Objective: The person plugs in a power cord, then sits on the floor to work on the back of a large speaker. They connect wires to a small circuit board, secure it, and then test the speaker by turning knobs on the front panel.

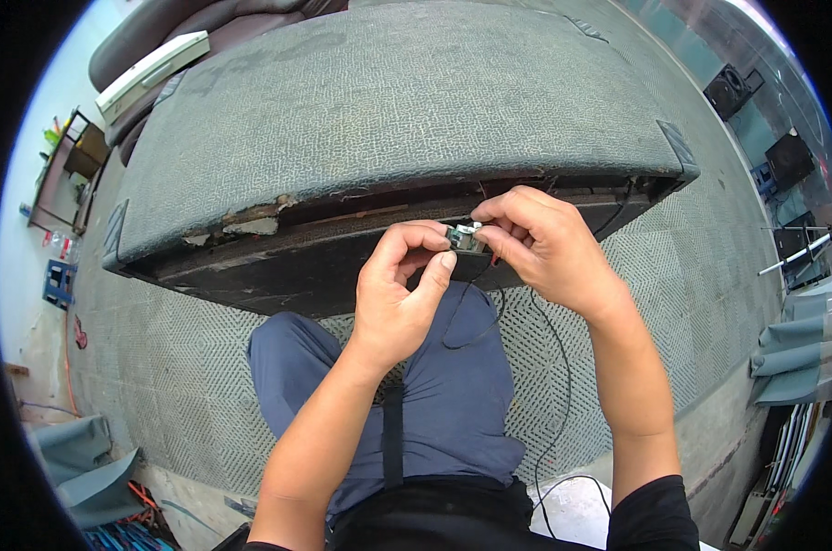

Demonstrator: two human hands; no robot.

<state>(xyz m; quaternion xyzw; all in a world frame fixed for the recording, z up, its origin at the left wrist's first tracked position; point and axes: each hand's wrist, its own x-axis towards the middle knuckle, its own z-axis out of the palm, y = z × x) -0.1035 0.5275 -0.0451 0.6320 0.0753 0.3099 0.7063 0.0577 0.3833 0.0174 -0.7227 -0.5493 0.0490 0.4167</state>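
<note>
While left hand [396, 298], right hand [558, 248] (two) pinch, one component [466, 238] between.

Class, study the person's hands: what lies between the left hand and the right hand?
In the head view, a small silver-and-green part lies between the left hand and the right hand, at both hands' fingertips; its exact kind cannot be told.

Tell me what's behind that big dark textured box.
Behind the textured box, toward the upper left, a dark sofa shows, with a long white object on it. The box covers the sofa's lower parts and whatever sits close behind.
</note>
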